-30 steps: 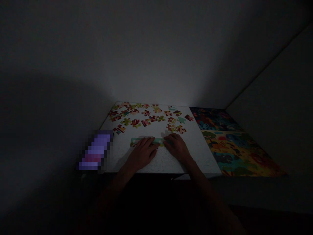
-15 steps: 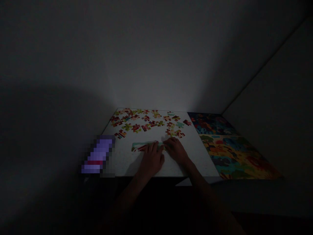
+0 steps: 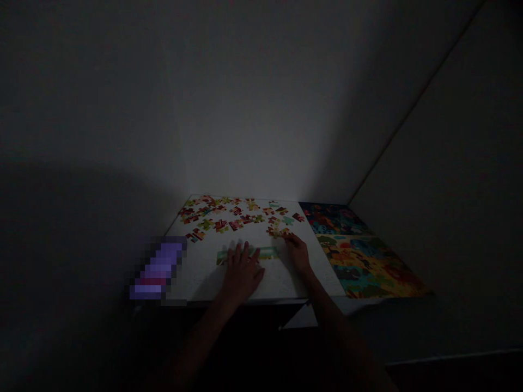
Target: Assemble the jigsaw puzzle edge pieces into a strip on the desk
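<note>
Puzzle strip [image 3: 268, 252], mostly green in what shows, lies in the head view on the near half of the white tabletop [image 3: 198, 277], partly covered by your left hand [image 3: 241, 275]. That hand rests across it with the fingers spread, grasping nothing. Your right hand [image 3: 299, 255] is to the right of the strip and beyond its end, fingers bent, the tips at a small cluster of loose pieces [image 3: 274, 226]; it is too dark to tell whether you pinch one. More scattered pieces [image 3: 221, 225], red, green and yellow, spread over the far left of the tabletop. To your right lie a dark blue picture [image 3: 335, 216] and, nearer you, a yellow animal picture [image 3: 368, 262]. At your left, a purple glowing patch [image 3: 159, 268] is pixelated.
</note>
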Available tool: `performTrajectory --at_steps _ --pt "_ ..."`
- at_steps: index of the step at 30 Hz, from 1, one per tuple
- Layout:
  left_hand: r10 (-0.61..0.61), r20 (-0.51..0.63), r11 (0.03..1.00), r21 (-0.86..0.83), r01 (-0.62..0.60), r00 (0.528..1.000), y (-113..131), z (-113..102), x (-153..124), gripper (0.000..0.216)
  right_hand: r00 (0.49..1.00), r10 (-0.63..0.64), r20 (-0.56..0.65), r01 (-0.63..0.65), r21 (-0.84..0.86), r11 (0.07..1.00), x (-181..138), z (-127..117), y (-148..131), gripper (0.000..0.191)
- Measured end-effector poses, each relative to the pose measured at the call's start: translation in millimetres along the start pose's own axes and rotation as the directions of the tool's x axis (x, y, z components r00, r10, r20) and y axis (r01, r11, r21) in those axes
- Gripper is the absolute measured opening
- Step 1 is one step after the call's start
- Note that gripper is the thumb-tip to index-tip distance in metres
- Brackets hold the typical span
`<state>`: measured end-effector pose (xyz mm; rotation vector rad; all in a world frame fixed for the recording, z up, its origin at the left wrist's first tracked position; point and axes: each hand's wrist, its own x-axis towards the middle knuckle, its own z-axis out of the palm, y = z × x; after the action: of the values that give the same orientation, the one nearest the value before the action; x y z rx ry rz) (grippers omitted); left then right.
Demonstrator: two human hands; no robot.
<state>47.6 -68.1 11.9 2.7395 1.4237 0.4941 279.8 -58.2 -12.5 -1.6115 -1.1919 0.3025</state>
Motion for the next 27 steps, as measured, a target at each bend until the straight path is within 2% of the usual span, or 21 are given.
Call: performTrajectory --at_steps 2,5,7,10,12,15,18,20,23,25,27 --pt "-0.04 0.065 0.999 0.02 0.039 0.997 -19 -8 -1 0.052 1.0 -0.003 -0.02 0.002 -0.052 0.999 6 -9 4 0.03" --pt "0.029 0.11 0.999 0.01 -0.03 0.994 -43 -13 2 0.056 1.0 -0.02 0.009 0.021 -0.131 0.991 15 -18 5 0.024" --pt "0.05 0.12 0.999 0.013 -0.052 0.991 -54 -14 7 0.059 0.997 -0.044 0.058 0.057 -0.246 0.968 21 -18 4 0.023" --pt "0.041 0.116 0.998 0.034 -0.045 0.992 -63 -13 14 0.054 0.985 -0.064 0.162 0.135 -0.481 0.866 31 -14 1 0.026" --pt "0.052 0.083 0.998 0.041 -0.055 0.995 -66 -14 20 0.048 0.978 -0.066 0.197 0.167 -0.561 0.811 37 -10 -1 0.027" --pt "0.083 0.037 0.996 0.02 -0.084 0.996 -66 -16 36 0.041 0.967 -0.108 0.232 0.221 -0.547 0.807 48 -5 0 0.026" --pt "0.142 0.072 0.989 -0.05 -0.138 0.987 -62 -17 65 0.037 0.952 -0.13 0.276 0.243 -0.43 0.869 67 -5 7 0.026" --pt "0.225 0.105 0.972 -0.096 -0.215 0.969 -57 -15 89 0.035 0.972 -0.103 0.213 0.177 -0.365 0.914 84 -7 15 0.028" --pt "0.329 0.103 0.94 -0.132 -0.315 0.939 -54 -6 121 0.031 0.999 -0.039 0.034 0.048 -0.32 0.946 112 -13 32 0.032" --pt "0.323 0.063 0.938 -0.152 -0.31 0.944 -58 2 135 0.031 1.0 -0.004 -0.03 -0.006 -0.305 0.952 125 -17 43 0.032" --pt "0.284 0.027 0.945 -0.178 -0.275 0.959 -65 9 140 0.031 1.0 0.003 -0.031 -0.013 -0.31 0.951 131 -18 52 0.031"
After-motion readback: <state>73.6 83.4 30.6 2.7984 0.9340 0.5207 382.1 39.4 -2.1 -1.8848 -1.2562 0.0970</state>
